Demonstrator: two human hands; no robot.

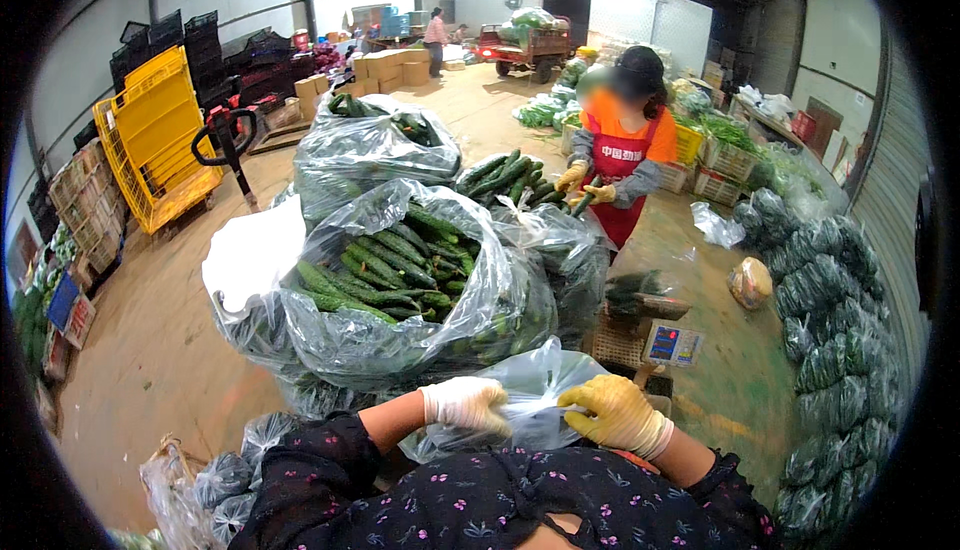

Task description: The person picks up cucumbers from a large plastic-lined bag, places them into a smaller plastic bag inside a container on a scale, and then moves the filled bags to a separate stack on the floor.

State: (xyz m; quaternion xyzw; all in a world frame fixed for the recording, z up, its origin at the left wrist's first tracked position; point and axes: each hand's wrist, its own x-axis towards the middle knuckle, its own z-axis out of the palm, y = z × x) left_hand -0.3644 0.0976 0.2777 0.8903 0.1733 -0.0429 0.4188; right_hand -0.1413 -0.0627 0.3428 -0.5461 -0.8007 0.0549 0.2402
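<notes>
Both my hands wear gloves and grip a clear plastic bag (545,375) close in front of me. My left hand (467,407), in a white glove, is closed on the bag's left side. On the right side, my right hand (617,414), in a yellowish glove, pinches the bunched plastic. What the bag holds is hard to make out. Just beyond it stands a large open clear sack of cucumbers (395,265). Another open sack (375,150) is behind it, and loose cucumbers (505,175) are heaped to its right.
A scale with a lit display (673,345) stands right of my bag. A co-worker in a red apron (618,165) handles a cucumber across from me. Filled bags (830,330) are stacked along the right wall. A yellow cart (155,140) and a pallet jack (235,155) stand at the left.
</notes>
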